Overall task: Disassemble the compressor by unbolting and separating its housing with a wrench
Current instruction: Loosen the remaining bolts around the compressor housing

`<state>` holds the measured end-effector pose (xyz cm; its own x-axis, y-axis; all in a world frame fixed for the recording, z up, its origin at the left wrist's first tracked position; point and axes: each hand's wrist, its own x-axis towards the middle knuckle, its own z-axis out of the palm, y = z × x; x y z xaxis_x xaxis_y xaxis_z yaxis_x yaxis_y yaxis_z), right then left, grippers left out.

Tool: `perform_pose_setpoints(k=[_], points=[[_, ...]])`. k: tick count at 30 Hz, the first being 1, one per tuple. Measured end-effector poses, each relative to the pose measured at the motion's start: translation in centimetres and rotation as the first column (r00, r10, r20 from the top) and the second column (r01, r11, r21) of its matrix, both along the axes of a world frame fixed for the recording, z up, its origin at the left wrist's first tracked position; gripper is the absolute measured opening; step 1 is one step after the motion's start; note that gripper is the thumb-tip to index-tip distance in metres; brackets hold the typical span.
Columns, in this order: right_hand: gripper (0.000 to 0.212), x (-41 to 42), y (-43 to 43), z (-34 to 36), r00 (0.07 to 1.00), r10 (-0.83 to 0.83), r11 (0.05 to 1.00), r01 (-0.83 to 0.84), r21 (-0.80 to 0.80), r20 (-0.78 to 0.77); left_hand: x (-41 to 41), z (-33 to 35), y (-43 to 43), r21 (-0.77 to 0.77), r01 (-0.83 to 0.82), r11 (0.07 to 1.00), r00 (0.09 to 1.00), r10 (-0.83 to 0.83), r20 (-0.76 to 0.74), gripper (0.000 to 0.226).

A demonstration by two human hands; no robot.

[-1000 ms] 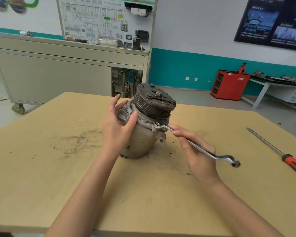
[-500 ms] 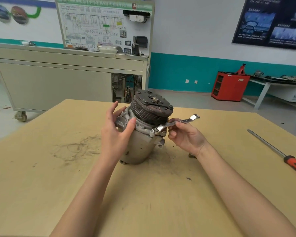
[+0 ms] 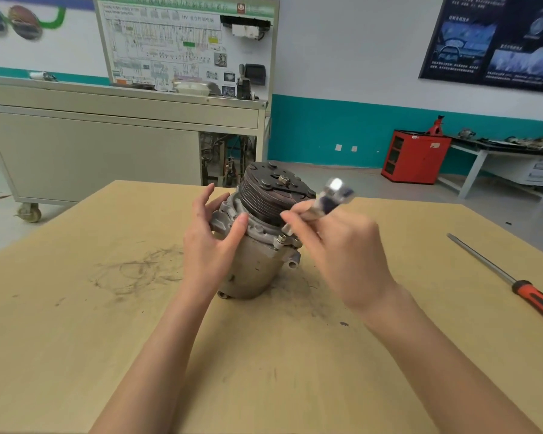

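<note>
A grey metal compressor (image 3: 257,264) with a dark grooved pulley (image 3: 273,195) on top stands tilted on the wooden table (image 3: 107,339). My left hand (image 3: 210,245) rests against its left side, thumb on the flange, fingers spread and lifted. My right hand (image 3: 336,249) grips a silver ring wrench (image 3: 331,198), blurred, its free end raised up and to the right over the pulley. The wrench's lower end sits by a raised bolt (image 3: 281,238) on the flange; whether it is on the bolt is unclear.
A long screwdriver (image 3: 514,283) with a red and black handle lies on the table at the right. Dark scuff marks (image 3: 135,270) stain the table left of the compressor. Behind the table stand a wheeled cabinet (image 3: 107,151), a red box (image 3: 416,156) and a side bench (image 3: 508,151).
My right hand swung the wrench from pointing down-right toward me, round to the far right, then up over the pulley. My left hand stayed on the compressor.
</note>
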<state>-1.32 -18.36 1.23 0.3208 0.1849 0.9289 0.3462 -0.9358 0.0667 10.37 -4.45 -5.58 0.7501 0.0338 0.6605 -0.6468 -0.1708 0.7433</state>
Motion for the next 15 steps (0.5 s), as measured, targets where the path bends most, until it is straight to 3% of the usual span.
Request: perform_pose_setpoints(k=[5, 10, 15], points=[[0.025, -0.4, 1.9, -1.2, 0.985, -0.136, 0.965, 0.156, -0.212, 0.105, 0.2, -0.1, 0.1, -0.015, 0.037, 0.999, 0.999, -0.037, -0.01, 0.063], [0.016, -0.3, 4.0, -3.4, 0.938, -0.273, 0.904, 0.326, -0.276, 0.214, 0.1, 0.1, -0.2, -0.033, -0.004, 0.999, 0.999, 0.005, 0.032, 0.064], [0.024, 0.2, 2.4, -4.2, 0.966, -0.119, 0.973, 0.159, -0.166, 0.231, 0.0, 0.0, -0.1, -0.019, 0.0, 1.0, 1.0, 0.0, 0.026, 0.062]])
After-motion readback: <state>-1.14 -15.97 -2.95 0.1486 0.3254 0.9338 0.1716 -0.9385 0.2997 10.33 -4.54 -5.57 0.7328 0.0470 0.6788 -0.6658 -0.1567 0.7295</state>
